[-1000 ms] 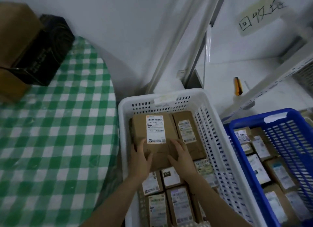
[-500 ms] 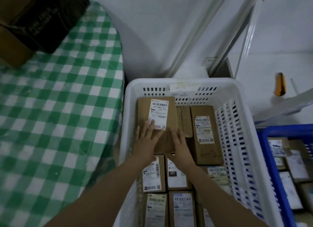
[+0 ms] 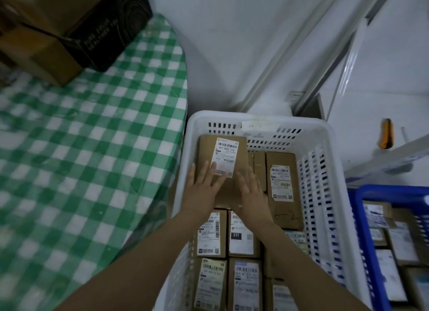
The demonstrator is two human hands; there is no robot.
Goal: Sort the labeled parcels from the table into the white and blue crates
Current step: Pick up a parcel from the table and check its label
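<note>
Both hands flat — left hand (image 3: 204,190) & right hand (image 3: 251,192), fingers straight, pressing labeled parcel (image 3: 221,167), inside white crate (image 3: 325,136).

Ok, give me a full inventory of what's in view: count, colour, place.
white crate: one, white, centre.
top parcel: one, brown, white label, far-left corner of white crate, atop others.
other parcels: at least seven, brown, labelled, in white crate.
blue crate: one, blue, right edge, holding labelled parcels.
table: one, green-and-white checked cloth, left.
cardboard boxes: at least two, brown, table's far corner.
black box: one, black, beside them.
left hand: flat on top parcel.
right hand: flat on top parcel.
</note>
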